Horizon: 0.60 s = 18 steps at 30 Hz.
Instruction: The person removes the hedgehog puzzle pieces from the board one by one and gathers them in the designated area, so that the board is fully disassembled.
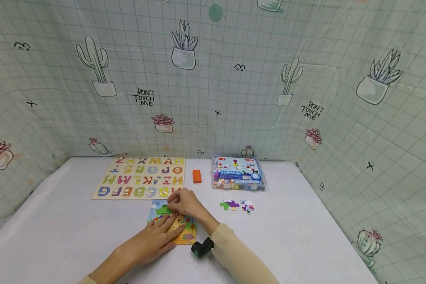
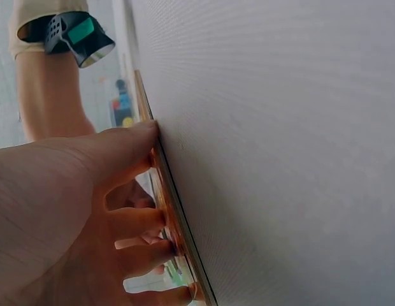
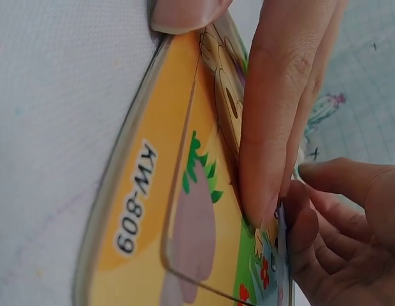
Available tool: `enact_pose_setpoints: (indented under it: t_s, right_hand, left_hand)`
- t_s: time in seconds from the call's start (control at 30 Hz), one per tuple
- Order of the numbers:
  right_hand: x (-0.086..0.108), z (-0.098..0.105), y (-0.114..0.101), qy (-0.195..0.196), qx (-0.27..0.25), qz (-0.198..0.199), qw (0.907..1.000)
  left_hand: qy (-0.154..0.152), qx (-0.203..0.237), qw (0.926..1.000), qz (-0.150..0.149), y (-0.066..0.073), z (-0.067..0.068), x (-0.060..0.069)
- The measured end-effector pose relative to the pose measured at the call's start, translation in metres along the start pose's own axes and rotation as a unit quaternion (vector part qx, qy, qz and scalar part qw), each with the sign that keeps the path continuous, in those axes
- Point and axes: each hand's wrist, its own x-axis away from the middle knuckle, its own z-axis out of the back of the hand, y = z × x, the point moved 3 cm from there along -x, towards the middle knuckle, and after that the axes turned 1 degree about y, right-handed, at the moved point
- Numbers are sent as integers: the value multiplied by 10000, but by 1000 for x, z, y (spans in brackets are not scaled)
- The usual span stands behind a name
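Observation:
A colourful picture puzzle lies on the white table. My left hand rests on it with fingers spread; in the left wrist view the thumb presses at the board's edge. Over the puzzle's far part, my right hand has thumb and fingers bent together. In the right wrist view, the right hand pinches a puzzle piece, of which mostly a thin edge shows; the fingers hide the rest. Two loose jigsaw pieces, one green and purple, one mostly white, lie to the right.
A wooden alphabet board lies behind the puzzle at the left. An orange block stands between it and a clear plastic box of small coloured parts. A patterned curtain encloses the table's back and sides.

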Motion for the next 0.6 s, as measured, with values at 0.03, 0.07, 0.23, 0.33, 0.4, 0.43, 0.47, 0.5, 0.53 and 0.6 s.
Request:
enact_pose_setpoints:
  t_s: [0.03,0.07,0.23,0.33,0.4,0.43,0.47,0.5,0.53,0.6]
  right_hand:
    - [0,0,0,25,-51,-13,10000]
    - [0,-1,0,37,-96,-49,9999]
    - [-2,-2,-2,51,-192,-121,9997]
    - [-1,-3,-3,-2,-237,-179,9996]
    - [-1,-3,-4,-37,-308,-188,9993]
    - [-1,-4,-4,-46,-335,-186,9993]
    - [0,-4,-4,-54,-365,-186,9991]
    - [0,-4,-5,-54,-389,-181,9991]
    - [0,-4,-5,-55,-411,-177,9990]
    - [0,-5,-5,-49,-422,-166,9990]
  left_hand:
    - [-4,-11,10000,-2,0,0,0]
    - [-7,-23,10000,-7,0,0,0]
    - [34,-45,10000,-65,1,2,0]
    - [50,-63,9999,-99,1,2,0]
    - [44,-69,9999,-99,0,2,0]
    - [42,-71,9999,-98,0,2,0]
    - [51,-80,9999,-101,0,2,0]
    - [62,-87,9999,-108,0,2,0]
    - [68,-85,9999,-107,0,1,0]
    - [88,-95,9998,-117,0,1,0]
